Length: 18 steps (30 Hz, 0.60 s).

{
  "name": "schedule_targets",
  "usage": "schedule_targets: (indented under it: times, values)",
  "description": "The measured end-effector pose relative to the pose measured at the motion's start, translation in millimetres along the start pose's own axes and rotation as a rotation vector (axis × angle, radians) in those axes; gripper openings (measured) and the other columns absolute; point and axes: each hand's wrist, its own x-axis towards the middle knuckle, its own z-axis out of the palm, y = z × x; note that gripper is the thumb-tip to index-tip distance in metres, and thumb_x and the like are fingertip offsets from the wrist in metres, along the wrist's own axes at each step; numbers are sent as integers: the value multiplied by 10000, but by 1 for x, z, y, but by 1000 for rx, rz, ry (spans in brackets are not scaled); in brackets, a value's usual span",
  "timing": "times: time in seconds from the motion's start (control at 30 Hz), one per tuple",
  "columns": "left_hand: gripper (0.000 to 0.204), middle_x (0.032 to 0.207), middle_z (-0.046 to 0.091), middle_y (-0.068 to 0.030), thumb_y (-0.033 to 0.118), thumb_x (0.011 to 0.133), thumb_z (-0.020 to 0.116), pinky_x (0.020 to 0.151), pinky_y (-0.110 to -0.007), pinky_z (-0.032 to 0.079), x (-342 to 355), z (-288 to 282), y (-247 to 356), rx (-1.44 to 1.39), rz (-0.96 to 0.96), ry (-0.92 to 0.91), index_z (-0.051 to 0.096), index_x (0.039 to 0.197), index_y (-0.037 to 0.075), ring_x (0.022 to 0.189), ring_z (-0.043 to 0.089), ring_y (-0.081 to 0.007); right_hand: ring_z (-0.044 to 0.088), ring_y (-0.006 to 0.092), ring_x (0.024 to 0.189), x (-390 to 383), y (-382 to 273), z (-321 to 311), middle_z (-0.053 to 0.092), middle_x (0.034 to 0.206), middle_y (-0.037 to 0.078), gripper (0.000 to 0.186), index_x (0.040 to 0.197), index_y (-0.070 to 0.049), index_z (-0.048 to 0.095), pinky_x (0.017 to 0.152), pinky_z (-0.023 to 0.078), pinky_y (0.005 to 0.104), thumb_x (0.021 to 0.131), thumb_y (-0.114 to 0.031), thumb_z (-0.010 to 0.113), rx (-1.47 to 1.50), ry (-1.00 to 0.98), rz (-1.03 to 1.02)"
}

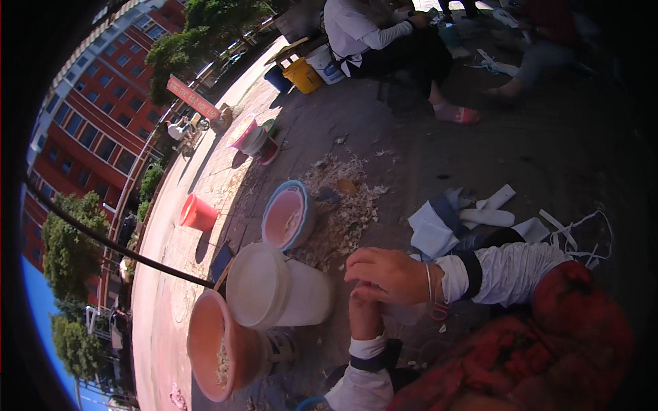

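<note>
My right hand [391,274] comes in from the right side, its fingers bent over the fingers of my left hand [366,314]. The two hands touch just right of a white bucket [308,291]. Whatever lies between the fingers is hidden, and the left fingers are mostly covered. White sleeves with dark bands cover both forearms, and a red loop hangs by the right wrist. Beyond the hands, pale papery scraps [346,205] lie heaped on the ground. White gloves [488,216] and a folded white cloth [433,231] lie above my right forearm.
An orange basin [205,342] holding pale scraps and a pink basin [274,218] inside a blue one flank the bucket. A red bucket [199,212] stands farther left. Seated people [363,34] work at the top, near a yellow bucket [301,75]. White straps [582,233] trail at right.
</note>
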Motion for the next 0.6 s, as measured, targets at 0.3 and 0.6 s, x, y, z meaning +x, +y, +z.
schedule_targets:
  times: [0.3, 0.6]
  values:
    - [132, 898, 559, -42, 79, 843, 482, 719, -212, 409, -5, -8, -6, 155, 9, 72, 542, 924, -6, 816, 513, -97, 550, 294, 777, -19, 24, 9, 551, 843, 131, 253, 896, -33, 555, 682, 438, 350, 755, -242, 525, -54, -227, 389]
    - [124, 731, 542, -1, 124, 811, 557, 584, -170, 372, -9, 0, 7, 147, -36, 274, 550, 817, 0, 643, 466, -50, 556, 261, 798, -22, 29, 7, 576, 849, 143, 245, 891, -11, 563, 702, 434, 323, 778, -222, 510, 117, -250, 530]
